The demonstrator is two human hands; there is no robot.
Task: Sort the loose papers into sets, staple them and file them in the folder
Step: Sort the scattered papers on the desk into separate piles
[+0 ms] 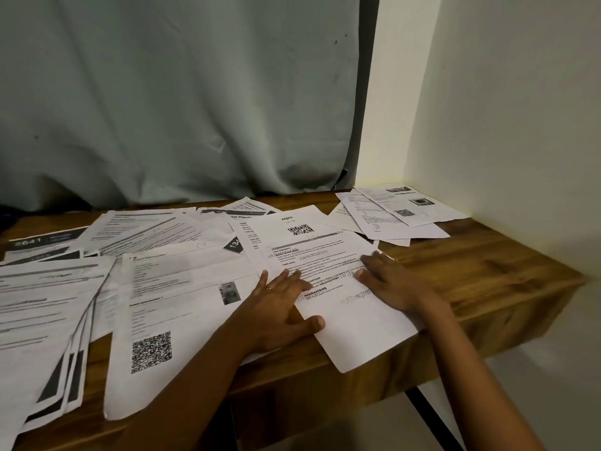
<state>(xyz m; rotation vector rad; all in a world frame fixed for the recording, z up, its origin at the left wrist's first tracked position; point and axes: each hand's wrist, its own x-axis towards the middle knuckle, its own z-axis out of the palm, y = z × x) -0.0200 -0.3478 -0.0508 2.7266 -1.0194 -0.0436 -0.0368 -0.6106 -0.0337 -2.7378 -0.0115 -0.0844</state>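
Loose papers [156, 229] lay scattered over most of the wooden table [455, 275], many overlapping. Near the middle of the near edge, a printed sheet [328, 255] headed with a small square code lay tilted on top of the others, its lower corner hanging past the table's near edge. The left grip [279, 307] rested flat on that sheet's left side, fingers straight and spread wide, thumb on the paper, holding nothing; a ring [269, 288] showed on one finger. The right grip [393, 281] pressed flat on the sheet's right edge, fingers straight and close together, also holding nothing. Just left of the left grip lay a long sheet with a large code block [169, 307], overhanging the near edge. At the table's left end, a fan of sheets [42, 314] spread out. A small pile [390, 209] sat apart at the far right corner. A pale curtain [179, 92] hung behind the table, beside a white wall [504, 109].
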